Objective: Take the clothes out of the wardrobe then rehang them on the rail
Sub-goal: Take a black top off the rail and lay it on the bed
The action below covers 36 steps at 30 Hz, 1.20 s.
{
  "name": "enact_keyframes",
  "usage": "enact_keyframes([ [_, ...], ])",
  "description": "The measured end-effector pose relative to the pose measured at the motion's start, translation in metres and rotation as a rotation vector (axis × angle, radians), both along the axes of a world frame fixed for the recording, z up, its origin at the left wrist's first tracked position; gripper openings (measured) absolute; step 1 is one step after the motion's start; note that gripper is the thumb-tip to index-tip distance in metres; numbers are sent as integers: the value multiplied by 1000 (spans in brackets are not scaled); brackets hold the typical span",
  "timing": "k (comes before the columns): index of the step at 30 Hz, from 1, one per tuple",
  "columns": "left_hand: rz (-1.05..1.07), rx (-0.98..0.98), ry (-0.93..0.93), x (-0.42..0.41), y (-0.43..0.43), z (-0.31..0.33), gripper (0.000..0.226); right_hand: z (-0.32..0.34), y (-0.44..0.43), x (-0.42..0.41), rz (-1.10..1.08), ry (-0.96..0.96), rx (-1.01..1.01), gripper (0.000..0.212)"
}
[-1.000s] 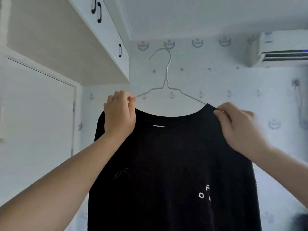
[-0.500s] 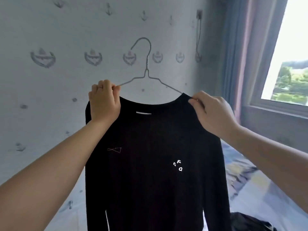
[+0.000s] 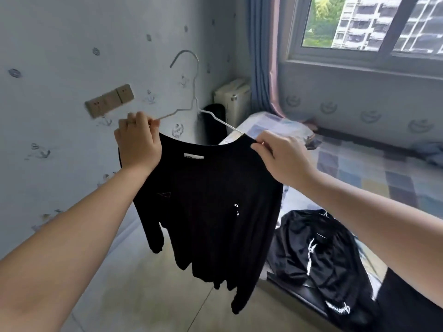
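shirt: black long-sleeve top (image 3: 211, 200) on a thin wire hanger (image 3: 195, 101), held up in mid-air over the floor (image 3: 134, 295), just beside the bed (image 3: 359, 168). Sleeves dangle loose.
feel: I'd guess light, soft and floppy with zero stiffness. The wide neck looks like it could slide off that skinny wire if it tips.
hanger: bendy-looking wire, hook free and pointing up.
left hand (image 3: 139, 144): fingers curled, pinching the shoulder fabric and the wire together.
right hand (image 3: 280, 159): pinching the other shoulder by the collar edge, right where the wire goes in.
where to grab: honestly the hook or the hanger's neck is best for hanging it; the shoulders only keep it level.
nearby: another black garment (image 3: 318, 255) heaped on the bed, and a window (image 3: 359, 25) behind. No rail in view.
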<state>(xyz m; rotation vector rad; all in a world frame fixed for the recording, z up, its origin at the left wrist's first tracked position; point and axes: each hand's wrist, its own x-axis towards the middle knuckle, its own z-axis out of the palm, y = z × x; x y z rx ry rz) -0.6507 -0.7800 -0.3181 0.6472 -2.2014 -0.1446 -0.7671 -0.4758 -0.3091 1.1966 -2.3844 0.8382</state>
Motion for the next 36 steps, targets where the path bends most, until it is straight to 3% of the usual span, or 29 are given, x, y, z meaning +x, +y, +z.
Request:
enact_keyframes([
  [21,-115,195,-310,-297,8,-121,21,-147,8,-283,-206,-256,139,17],
  [36,-209,383,-706,-427,-40,-252,23,-269,-41,-373,-451,-589,330,16],
])
